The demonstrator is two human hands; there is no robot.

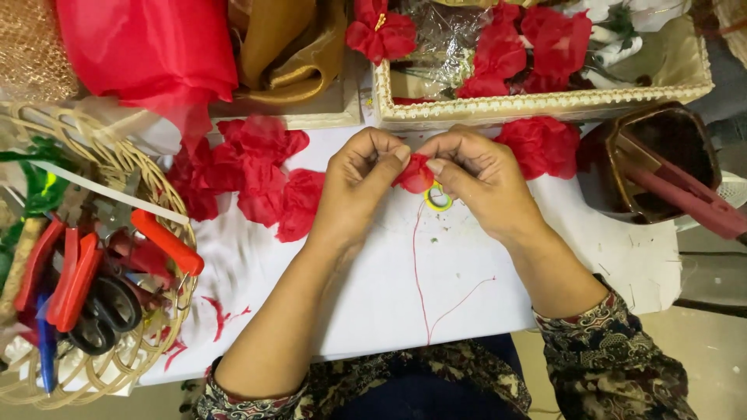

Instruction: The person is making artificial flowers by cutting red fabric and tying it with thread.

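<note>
My left hand (pixel 359 180) and my right hand (pixel 476 177) meet over a white table (pixel 373 288), both pinching one small red fabric petal piece (pixel 415 174) between their fingertips. A thin red thread (pixel 420 264) hangs from the piece and trails down across the table towards me. Just under my right fingers lies a small yellow-green ring (pixel 437 201). A heap of red fabric petals (pixel 253 171) lies left of my left hand, and one red fabric flower (pixel 542 144) lies beside my right hand.
A wicker basket (pixel 167 202) at the left holds red-handled pliers (pixel 163 239) and scissors (pixel 101 307). A trimmed tray (pixel 545 105) at the back holds red flowers. Red cloth (pixel 148 50) and mustard cloth (pixel 284 47) lie behind. A dark wooden box (pixel 661 163) stands at the right.
</note>
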